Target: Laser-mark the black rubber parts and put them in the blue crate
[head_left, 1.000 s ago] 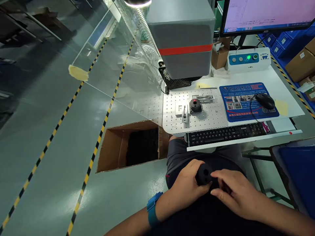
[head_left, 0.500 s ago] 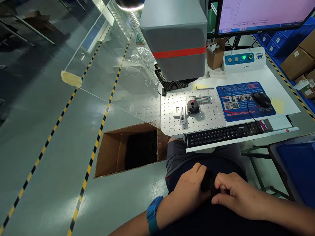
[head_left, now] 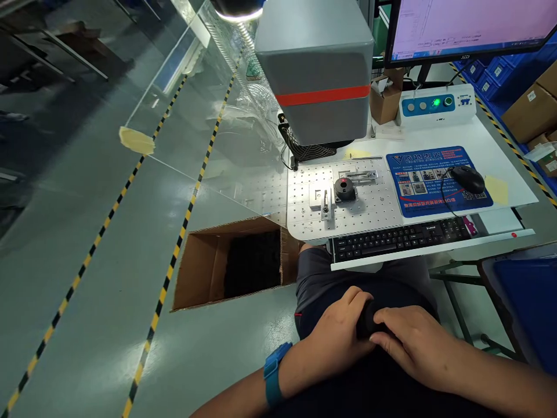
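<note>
Over my lap, my left hand [head_left: 337, 331] is closed around a black rounded part [head_left: 366, 320], much of which its fingers hide. From the other side my right hand [head_left: 413, 342] grips the same part, thumb and fingers pressed on its near right edge. Against the dark clothing its full shape is hard to make out. Beyond the hands, a similar black round part [head_left: 344, 189] with a small red spot on top sits on the perforated metal plate [head_left: 300, 217], beside two metal stop brackets [head_left: 326, 206].
A grey machine head [head_left: 322, 75] with a red stripe hangs over the plate. The keyboard [head_left: 404, 238], mouse [head_left: 467, 179] and monitor [head_left: 470, 29] are to the right. An open cardboard box [head_left: 202, 270] with dark contents stands on the floor, below a clear sheet [head_left: 187, 133].
My right thumb and fingers have closed in on the black part, meeting the left hand. The whole view has shifted slightly; the part on the plate stays put.
</note>
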The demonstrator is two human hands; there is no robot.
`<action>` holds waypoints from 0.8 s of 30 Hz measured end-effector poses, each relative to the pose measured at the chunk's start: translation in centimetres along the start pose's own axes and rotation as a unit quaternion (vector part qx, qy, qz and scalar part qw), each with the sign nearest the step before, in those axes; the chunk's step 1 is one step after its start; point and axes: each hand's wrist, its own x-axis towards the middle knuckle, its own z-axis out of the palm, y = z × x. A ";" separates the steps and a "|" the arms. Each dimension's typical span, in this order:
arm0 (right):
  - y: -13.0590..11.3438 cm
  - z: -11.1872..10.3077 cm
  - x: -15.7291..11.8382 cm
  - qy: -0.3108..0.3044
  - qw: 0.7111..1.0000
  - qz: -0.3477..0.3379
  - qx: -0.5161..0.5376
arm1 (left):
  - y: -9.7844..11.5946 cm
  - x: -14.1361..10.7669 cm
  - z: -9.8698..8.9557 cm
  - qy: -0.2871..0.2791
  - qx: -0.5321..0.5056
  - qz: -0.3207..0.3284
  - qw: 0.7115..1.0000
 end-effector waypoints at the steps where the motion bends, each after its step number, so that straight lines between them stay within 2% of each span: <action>1: 0.0 0.1 0.1 -0.001 1.000 -0.004 -0.010 | 0.0 0.0 0.0 -0.003 0.001 0.001 1.000; 6: -0.1 -0.4 0.6 -0.039 0.998 -0.008 -0.049 | 0.4 -0.2 -0.7 -0.025 -0.014 -0.001 1.000; 12: -0.8 -1.3 1.0 -0.091 0.994 0.003 -0.056 | 0.8 -0.8 -3.4 -0.122 -0.069 0.042 0.989; 16: -0.9 -0.8 1.0 -0.114 0.990 -0.019 -0.079 | 1.0 -1.1 -3.9 -0.140 -0.067 0.067 0.986; 18: -0.6 -0.3 0.9 -0.093 0.994 -0.030 -0.053 | 1.0 -1.1 -3.7 -0.124 -0.076 0.057 0.988; 21: 0.0 0.2 0.7 -0.021 0.999 -0.019 0.039 | 0.7 -1.1 -3.2 -0.078 -0.121 0.021 0.989; 24: 0.7 0.3 0.6 0.074 0.986 0.079 0.125 | 0.1 -1.0 -2.8 -0.034 -0.189 0.012 0.981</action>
